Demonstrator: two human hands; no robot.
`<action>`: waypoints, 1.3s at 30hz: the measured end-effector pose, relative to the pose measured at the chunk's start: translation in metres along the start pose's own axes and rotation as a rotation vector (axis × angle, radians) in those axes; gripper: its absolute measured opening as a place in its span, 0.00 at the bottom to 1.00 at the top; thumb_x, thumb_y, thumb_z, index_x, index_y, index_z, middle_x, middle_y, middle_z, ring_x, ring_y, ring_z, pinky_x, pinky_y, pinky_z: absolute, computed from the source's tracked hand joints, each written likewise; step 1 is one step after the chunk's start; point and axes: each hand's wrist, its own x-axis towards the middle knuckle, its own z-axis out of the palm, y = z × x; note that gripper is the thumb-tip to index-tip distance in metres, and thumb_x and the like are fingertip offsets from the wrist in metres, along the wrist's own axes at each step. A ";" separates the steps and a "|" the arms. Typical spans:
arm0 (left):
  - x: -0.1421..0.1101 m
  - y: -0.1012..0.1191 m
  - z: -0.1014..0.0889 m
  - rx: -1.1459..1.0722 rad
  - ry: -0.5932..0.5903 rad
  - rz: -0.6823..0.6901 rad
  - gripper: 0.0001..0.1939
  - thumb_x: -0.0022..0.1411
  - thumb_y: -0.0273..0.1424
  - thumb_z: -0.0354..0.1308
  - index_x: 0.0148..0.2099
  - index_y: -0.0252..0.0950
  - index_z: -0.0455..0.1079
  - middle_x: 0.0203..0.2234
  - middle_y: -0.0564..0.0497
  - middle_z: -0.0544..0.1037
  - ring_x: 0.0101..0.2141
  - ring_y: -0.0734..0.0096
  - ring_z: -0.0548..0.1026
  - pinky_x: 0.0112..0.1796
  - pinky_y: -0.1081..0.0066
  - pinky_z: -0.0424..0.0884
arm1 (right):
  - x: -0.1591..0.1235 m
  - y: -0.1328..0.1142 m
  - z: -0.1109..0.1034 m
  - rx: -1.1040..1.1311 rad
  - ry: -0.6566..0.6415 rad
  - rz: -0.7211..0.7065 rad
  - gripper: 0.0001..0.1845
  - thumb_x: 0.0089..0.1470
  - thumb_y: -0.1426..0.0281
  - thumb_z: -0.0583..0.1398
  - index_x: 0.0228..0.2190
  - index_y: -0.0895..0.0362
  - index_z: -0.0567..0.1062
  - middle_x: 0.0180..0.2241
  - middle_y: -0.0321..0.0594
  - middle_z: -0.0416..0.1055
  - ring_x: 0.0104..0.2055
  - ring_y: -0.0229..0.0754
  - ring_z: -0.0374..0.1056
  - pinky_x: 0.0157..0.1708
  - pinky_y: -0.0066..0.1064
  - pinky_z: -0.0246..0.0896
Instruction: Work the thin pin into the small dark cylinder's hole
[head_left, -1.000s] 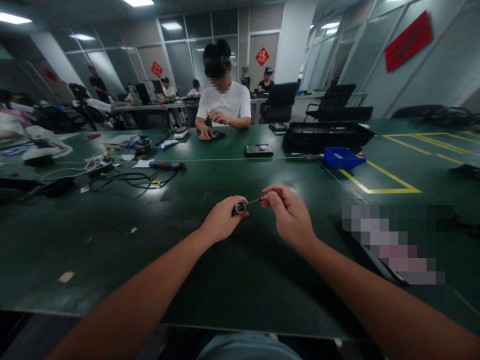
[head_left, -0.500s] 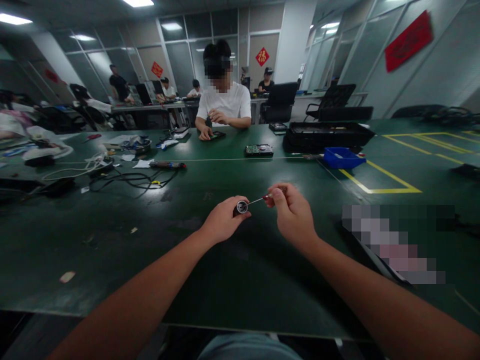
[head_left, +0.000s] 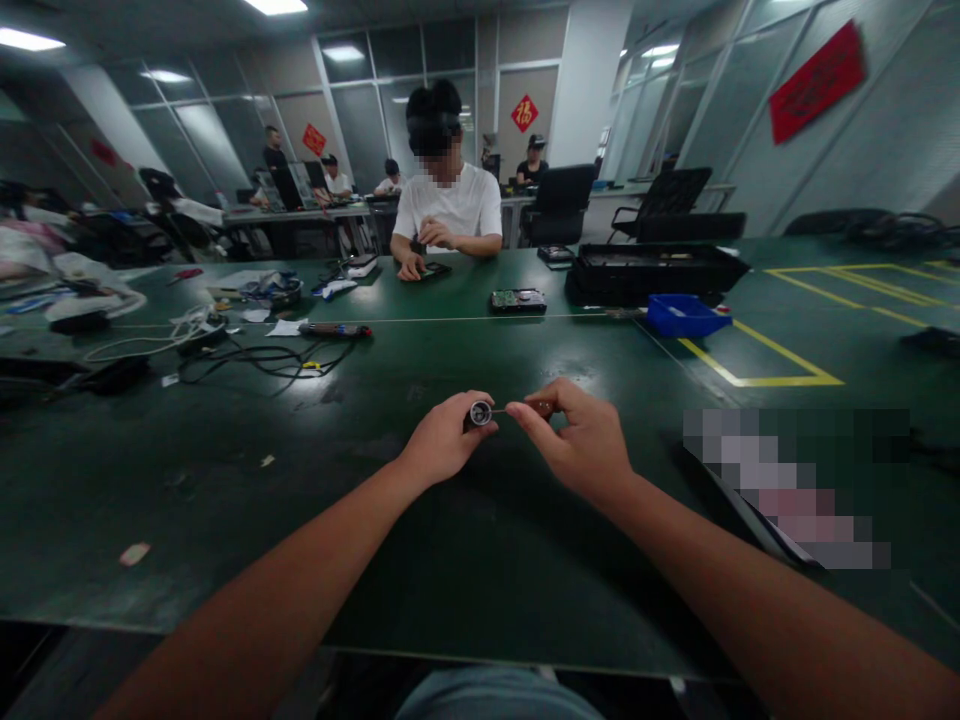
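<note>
My left hand (head_left: 442, 440) is wrapped round a dark cylindrical part (head_left: 480, 413) with a silvery ring at its open end, which faces me. What sits inside that end is too small to make out. In my right hand (head_left: 581, 430) is a screwdriver (head_left: 541, 407), its handle pinched between thumb and fingers. The thin metal shaft points left, and its tip reaches the rim of the cylinder; whether it touches anything inside I cannot tell. Both hands are held over the middle of the green table (head_left: 480, 560).
A hard drive (head_left: 519, 300), a blue tray (head_left: 686, 316) and a long black case (head_left: 660, 272) lie farther back. Black cables (head_left: 262, 362) and a pen-like tool (head_left: 335, 330) are to the left. Across the table sits a person in white (head_left: 450, 205). A blurred-out flat object (head_left: 787, 490) lies at right.
My right hand has shifted slightly left and down, bringing the screwdriver nearer level and closer to the cylinder. The left hand has barely moved. A standing person in the background has moved right.
</note>
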 end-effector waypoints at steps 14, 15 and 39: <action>0.000 0.002 -0.001 0.038 0.038 -0.048 0.13 0.63 0.34 0.60 0.50 0.41 0.71 0.43 0.50 0.77 0.41 0.64 0.74 0.44 0.64 0.69 | -0.001 0.001 0.005 0.338 -0.045 0.202 0.12 0.65 0.63 0.55 0.45 0.54 0.72 0.37 0.41 0.77 0.39 0.43 0.74 0.39 0.36 0.67; 0.001 0.002 -0.001 0.041 0.036 -0.052 0.13 0.62 0.34 0.60 0.50 0.41 0.71 0.43 0.50 0.77 0.41 0.64 0.74 0.44 0.64 0.69 | -0.001 0.002 0.007 0.392 -0.034 0.233 0.12 0.65 0.62 0.54 0.43 0.54 0.73 0.37 0.41 0.77 0.39 0.43 0.74 0.40 0.36 0.68; -0.001 0.009 -0.002 -0.023 0.000 -0.030 0.10 0.63 0.33 0.59 0.47 0.41 0.70 0.40 0.52 0.76 0.40 0.66 0.74 0.42 0.67 0.68 | 0.000 0.005 0.010 0.279 0.079 0.272 0.13 0.66 0.60 0.52 0.40 0.55 0.71 0.32 0.40 0.75 0.33 0.42 0.73 0.35 0.35 0.66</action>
